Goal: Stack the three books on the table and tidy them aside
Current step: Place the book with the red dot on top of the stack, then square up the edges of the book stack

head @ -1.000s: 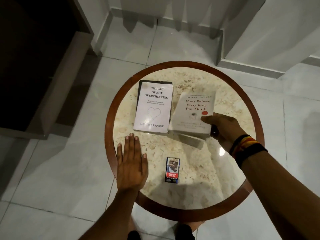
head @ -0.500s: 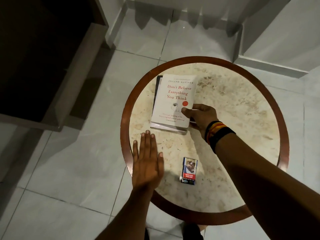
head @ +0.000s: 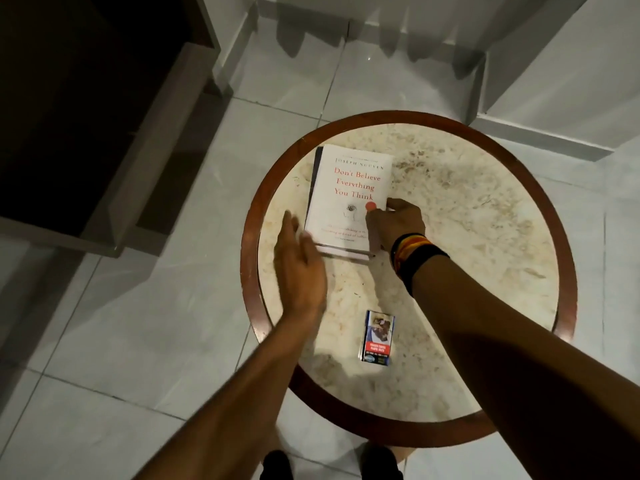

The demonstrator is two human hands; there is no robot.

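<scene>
A stack of books lies on the left part of the round marble table (head: pixel 485 237). The top one is a white book (head: pixel 349 192) titled "Don't Believe Everything You Think". Only a dark strip of a lower book (head: pixel 314 174) shows along its left side; the rest of the stack is hidden. My right hand (head: pixel 394 223) rests on the stack's lower right corner, fingers on the cover and thumb at the right edge. My left hand (head: pixel 298 268) hovers open and blurred just left of the stack's near corner, holding nothing.
A small cigarette pack (head: pixel 377 337) lies on the table near the front. The table has a dark wooden rim (head: pixel 251 271). A dark wooden cabinet (head: pixel 114 143) stands to the left on the tiled floor. White walls and skirting run behind the table.
My right hand carried the white book leftward and laid it on the other white book, covering it. My left hand lifted off the table and moved up toward the stack.
</scene>
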